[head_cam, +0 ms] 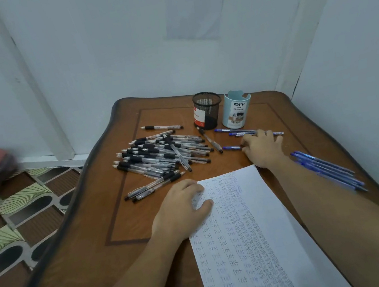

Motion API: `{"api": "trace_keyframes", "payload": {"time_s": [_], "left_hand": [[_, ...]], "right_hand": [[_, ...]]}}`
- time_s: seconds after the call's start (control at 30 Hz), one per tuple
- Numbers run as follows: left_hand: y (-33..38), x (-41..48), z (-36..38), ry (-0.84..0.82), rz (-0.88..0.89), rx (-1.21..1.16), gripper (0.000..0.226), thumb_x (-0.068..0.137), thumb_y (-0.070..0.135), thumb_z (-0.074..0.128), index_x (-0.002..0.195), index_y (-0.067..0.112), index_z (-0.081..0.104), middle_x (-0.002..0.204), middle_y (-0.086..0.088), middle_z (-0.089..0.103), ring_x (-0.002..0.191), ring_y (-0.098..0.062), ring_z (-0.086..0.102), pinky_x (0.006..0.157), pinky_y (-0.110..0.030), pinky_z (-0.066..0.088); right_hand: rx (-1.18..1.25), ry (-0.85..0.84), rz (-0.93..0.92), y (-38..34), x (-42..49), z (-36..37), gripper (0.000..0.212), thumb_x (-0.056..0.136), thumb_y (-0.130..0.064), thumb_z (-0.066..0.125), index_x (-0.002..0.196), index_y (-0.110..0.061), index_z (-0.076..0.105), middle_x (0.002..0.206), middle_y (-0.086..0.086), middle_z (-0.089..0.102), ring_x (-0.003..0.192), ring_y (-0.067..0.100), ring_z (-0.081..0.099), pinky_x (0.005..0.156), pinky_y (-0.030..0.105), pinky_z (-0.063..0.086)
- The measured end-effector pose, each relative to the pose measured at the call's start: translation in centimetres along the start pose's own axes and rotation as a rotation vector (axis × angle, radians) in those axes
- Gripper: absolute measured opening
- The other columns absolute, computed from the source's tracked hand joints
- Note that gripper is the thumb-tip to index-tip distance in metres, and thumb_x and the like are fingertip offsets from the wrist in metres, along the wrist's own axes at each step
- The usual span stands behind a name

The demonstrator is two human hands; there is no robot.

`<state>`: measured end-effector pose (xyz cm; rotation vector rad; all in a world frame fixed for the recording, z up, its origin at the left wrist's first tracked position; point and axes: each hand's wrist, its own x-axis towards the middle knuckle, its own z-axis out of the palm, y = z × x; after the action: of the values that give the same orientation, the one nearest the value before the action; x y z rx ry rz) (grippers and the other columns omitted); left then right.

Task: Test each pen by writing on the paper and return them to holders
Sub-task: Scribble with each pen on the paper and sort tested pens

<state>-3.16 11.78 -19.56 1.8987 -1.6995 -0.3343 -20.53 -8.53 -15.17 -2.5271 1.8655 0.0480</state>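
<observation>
Lying sideways under the stretched, empty right hand (263, 147), thin blue plastic pens (231, 130) are touched, not gripped. The white written-on paper (254, 237) is held down by the flat left hand (182, 209).

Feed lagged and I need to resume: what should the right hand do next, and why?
Probably pinch one blue pen under the right hand and bring it to the paper. That hand lies open across loose blue pens, and the left hand presses the paper flat.
</observation>
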Motion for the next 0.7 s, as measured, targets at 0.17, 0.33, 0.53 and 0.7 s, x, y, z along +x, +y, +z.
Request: {"api": "trace_keyframes", "payload": {"time_s": [0.17,0.33,0.53,0.7], "left_hand": [[0.0,-0.1,0.0,-0.017,-0.007,-0.004,0.045,0.094,0.053,0.055,0.132,0.029,0.059,0.137,0.019,0.047,0.126,0.001,0.039,0.101,-0.017,0.028],[0.3,-0.3,-0.2,-0.032,0.012,0.034,0.052,0.094,0.056,0.053,0.138,0.029,0.055,0.143,0.017,0.045,0.132,-0.001,0.034,0.105,-0.019,0.021],[0.6,-0.6,-0.5,-0.099,0.04,0.138,0.064,0.091,0.065,0.049,0.145,0.031,0.048,0.156,0.014,0.036,0.149,-0.007,0.014,0.114,-0.031,-0.011],[0.8,-0.9,-0.7,-0.149,0.033,0.205,0.068,0.088,0.072,0.045,0.148,0.039,0.041,0.16,0.014,0.026,0.151,-0.009,0.009,0.119,-0.037,-0.006]], "right_hand": [[0.21,0.079,-0.05,0.0,-1.4,-0.5,0.009,0.106,-0.016,0.044,0.115,-0.018,0.047,0.123,0.012,0.062,0.113,0.029,0.059,0.097,0.043,0.043],[0.585,0.254,-0.116,0.0,-4.6,-2.6,0.038,0.102,-0.053,0.041,0.098,-0.02,0.058,0.092,-0.003,0.063,0.087,0.015,0.058,0.073,0.036,0.048],[0.823,0.337,-0.008,0.1,-8.0,-4.3,0.061,0.088,-0.062,0.059,0.05,-0.016,0.048,0.046,-0.006,0.042,0.049,0.011,0.041,0.056,0.032,0.031],[0.961,0.288,-0.144,0.1,-9.8,-5.2,0.054,0.09,-0.06,0.055,0.065,-0.013,0.05,0.059,-0.004,0.044,0.057,0.008,0.04,0.057,0.03,0.033]]}}
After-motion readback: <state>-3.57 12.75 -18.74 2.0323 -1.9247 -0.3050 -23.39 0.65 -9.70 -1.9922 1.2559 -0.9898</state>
